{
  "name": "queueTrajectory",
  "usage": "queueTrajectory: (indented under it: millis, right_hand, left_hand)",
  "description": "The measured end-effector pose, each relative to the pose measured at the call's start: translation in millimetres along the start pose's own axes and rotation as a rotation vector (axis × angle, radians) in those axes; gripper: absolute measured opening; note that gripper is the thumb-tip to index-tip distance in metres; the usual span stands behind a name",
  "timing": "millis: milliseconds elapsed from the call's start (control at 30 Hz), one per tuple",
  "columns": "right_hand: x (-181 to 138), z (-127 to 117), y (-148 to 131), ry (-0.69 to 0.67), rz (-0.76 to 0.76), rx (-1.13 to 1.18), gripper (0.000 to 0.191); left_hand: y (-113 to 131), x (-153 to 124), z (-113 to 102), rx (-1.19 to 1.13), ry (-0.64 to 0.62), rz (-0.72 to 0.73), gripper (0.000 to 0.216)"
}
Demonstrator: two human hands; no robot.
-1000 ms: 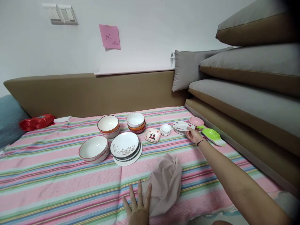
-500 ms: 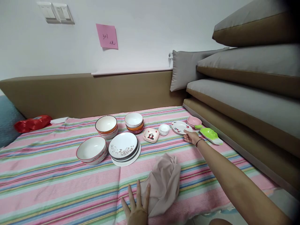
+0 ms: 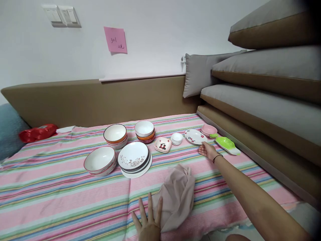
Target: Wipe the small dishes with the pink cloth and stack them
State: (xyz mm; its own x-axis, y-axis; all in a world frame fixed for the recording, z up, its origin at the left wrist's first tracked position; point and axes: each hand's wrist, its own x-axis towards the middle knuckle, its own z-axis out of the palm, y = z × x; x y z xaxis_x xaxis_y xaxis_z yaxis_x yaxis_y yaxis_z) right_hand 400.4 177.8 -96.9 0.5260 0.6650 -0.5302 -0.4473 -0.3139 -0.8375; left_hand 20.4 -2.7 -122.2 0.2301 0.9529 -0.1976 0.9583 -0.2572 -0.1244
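My right hand [image 3: 208, 150] lies open on the striped cloth [image 3: 62, 194], just in front of a white plate with red flowers [image 3: 195, 136] and not touching it. My left hand [image 3: 148, 221] rests flat with fingers spread at the near edge, its fingertips against a crumpled beige cloth [image 3: 177, 195]. A small stack of white saucers [image 3: 177, 138] and a square pink dish [image 3: 163, 144] sit left of the flowered plate. A pink dish [image 3: 209, 130] and a green leaf-shaped dish [image 3: 227, 145] lie to its right.
Stacked plates [image 3: 134, 160], a red-rimmed bowl [image 3: 100, 160] and two stacks of bowls [image 3: 115, 134] [image 3: 144, 131] stand mid-table. A red bag [image 3: 37, 132] lies at the far left. Grey and brown cushions [image 3: 263, 97] are piled along the right; a brown backrest [image 3: 100, 100] closes the far side.
My right hand has let go of the flowered plate, which now lies flat on the cloth, and has drawn back a little toward me. The left hand has stayed put.
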Motion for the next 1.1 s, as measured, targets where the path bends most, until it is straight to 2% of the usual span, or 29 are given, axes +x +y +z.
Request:
queueTrajectory:
  millis: [167,300,600,700,800,933,1033,1100]
  right_hand:
    - [-5,-8,3,-0.038,-0.022,0.041,0.016]
    - [-5,-6,-1,-0.045,-0.019,0.054,0.016]
    - [-1,13,-7,-0.021,-0.02,0.001,0.012]
    - [-7,14,-3,-0.027,-0.061,-0.016,0.015]
    - [-25,11,7,-0.063,-0.121,-0.04,0.016]
    - [-70,2,26,-0.199,-0.139,-0.123,0.011]
    - [-115,-8,35,-0.36,-0.101,-0.201,0.008]
    - [-145,-12,35,-0.543,-0.126,-0.302,0.014]
  left_hand:
    - [0,0,-14,-0.042,-0.1,0.01,0.118]
    - [0,1,-24,-0.09,-0.186,0.006,0.12]
    - [-1,1,-15,-0.147,-0.178,0.004,0.102]
    - [-3,2,-22,-0.195,-0.228,0.008,0.11]
    - [-8,2,-35,-0.255,-0.317,0.039,0.121]
    - [-14,0,-46,-0.335,-0.374,0.109,0.118]
    - [-13,-3,-46,-0.328,-0.344,0.125,0.119]
    - [-11,-5,-42,-0.299,-0.308,0.13,0.12]
